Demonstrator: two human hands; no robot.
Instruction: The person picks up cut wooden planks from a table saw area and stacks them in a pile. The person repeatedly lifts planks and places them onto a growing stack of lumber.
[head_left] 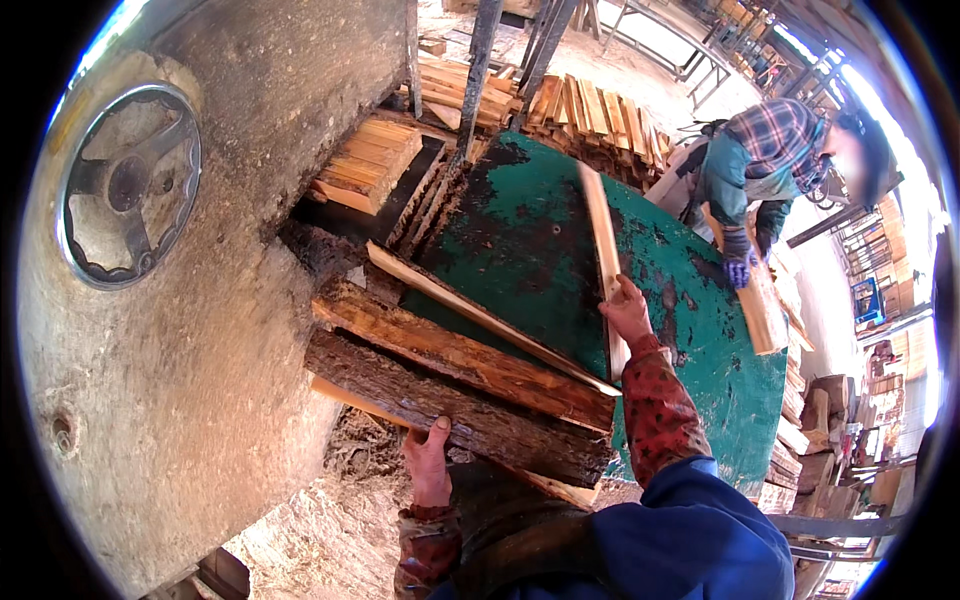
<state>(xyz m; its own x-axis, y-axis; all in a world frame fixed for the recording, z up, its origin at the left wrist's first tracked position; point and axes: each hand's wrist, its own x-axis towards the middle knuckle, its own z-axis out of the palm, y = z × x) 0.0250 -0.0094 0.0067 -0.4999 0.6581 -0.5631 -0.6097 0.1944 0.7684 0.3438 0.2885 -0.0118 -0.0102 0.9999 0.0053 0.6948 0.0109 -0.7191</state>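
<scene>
The 1 view comes from the left of 2 fisheye cameras worn side by side on the person's head. Upright, it faces steeply down and forward past the bare left hand (430, 468) and bare right hand (628, 312), both near the lens. Red patterned cloth sleeves (664, 410) enter from below. The scuffed, flat, green-painted tabletop (520, 265) lies near the centre, the round, silver-rimmed handwheel (126, 184) at left, the plaid-shirted co-worker (770, 140) farther off at upper right. Straight edges bend toward the rim.
</scene>
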